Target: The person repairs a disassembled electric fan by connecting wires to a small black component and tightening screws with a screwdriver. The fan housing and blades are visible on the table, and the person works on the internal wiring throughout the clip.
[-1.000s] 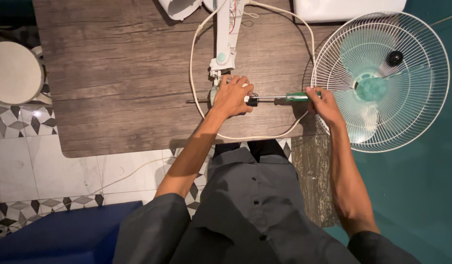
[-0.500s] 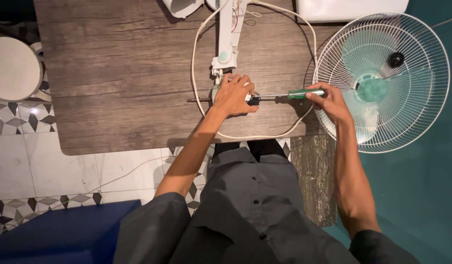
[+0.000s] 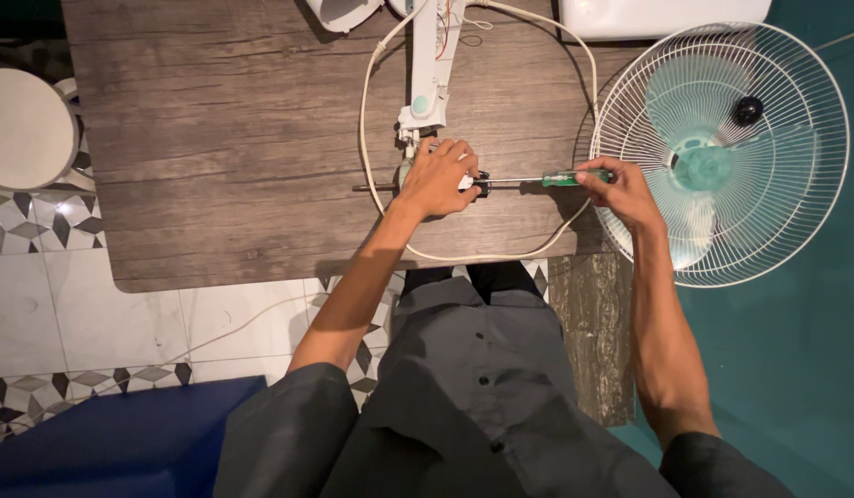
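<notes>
left hand [image 3: 438, 177] clenched over small fan part at table [image 3: 214, 138] centre – steadies it | right hand [image 3: 621, 189] fingers grasping green screwdriver [image 3: 537, 180] handle, shaft level, tip at part | fan cage [image 3: 722, 152] right

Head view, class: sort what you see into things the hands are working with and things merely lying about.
In use: left hand, right hand, green-handled screwdriver, white fan stand.
Lying about: fan head with wire guard, white cord, round white stool.

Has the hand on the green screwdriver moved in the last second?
No. The right hand holds the green screwdriver at the same spot beside the fan guard.
</notes>
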